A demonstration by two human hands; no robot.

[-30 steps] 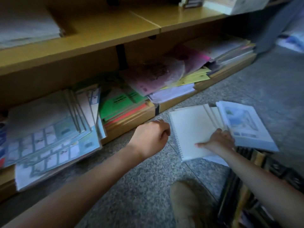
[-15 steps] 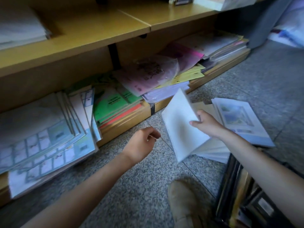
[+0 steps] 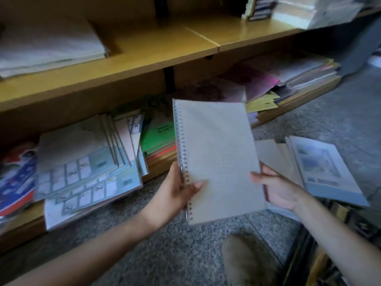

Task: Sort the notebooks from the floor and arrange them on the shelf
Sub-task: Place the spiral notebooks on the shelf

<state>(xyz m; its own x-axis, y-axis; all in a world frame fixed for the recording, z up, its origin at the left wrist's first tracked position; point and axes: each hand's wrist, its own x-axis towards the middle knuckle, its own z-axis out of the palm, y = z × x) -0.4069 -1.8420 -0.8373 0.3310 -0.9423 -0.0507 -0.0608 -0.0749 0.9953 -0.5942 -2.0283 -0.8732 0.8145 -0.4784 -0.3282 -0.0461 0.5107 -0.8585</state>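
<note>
Lifting the plain grey spiral paper notebook (image 3: 216, 157) off the speckled floor (image 3: 165, 254), you now pinch its sides with your left hand (image 3: 175, 195) and right hand (image 3: 275, 189), ready for the yellow wooden shelf (image 3: 144, 56).

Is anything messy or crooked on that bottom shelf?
Yes. The booklet pile at the left of the bottom shelf is fanned out crooked and hangs over the edge. The pink and yellow papers further right lie slanted too. The notebook held by the left hand and right hand looks fine.
</note>
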